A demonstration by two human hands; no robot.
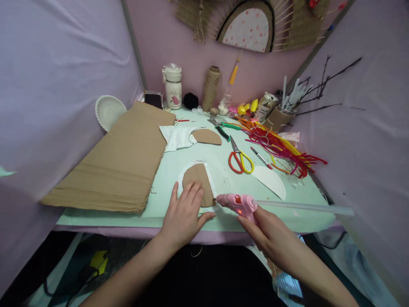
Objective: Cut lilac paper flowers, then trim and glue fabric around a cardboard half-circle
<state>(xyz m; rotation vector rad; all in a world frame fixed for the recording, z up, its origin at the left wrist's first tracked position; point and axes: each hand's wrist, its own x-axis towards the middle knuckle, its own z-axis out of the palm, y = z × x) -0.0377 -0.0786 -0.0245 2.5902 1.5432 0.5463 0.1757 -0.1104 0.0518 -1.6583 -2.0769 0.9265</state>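
My left hand (186, 209) lies with spread fingers on a half-round cardboard piece (195, 174), which rests on white cloth (207, 170) near the table's front edge. In my right hand (268, 228) is a pink glue gun (239, 204) with a long clear glue stick (303, 207) out of its back. The gun's nozzle is at the lower right edge of the cardboard piece. A thin line of glue shows along the straight edge. Part of the cardboard is hidden under my left fingers.
A large cardboard sheet (118, 162) covers the left side. Behind the work are scissors (237, 158), pliers (223, 127), a second cardboard half-round (207, 137) and crumpled cloth (179, 138). Red and yellow pipe cleaners (275, 143), a pen (261, 157) and white paper (271, 182) lie right.
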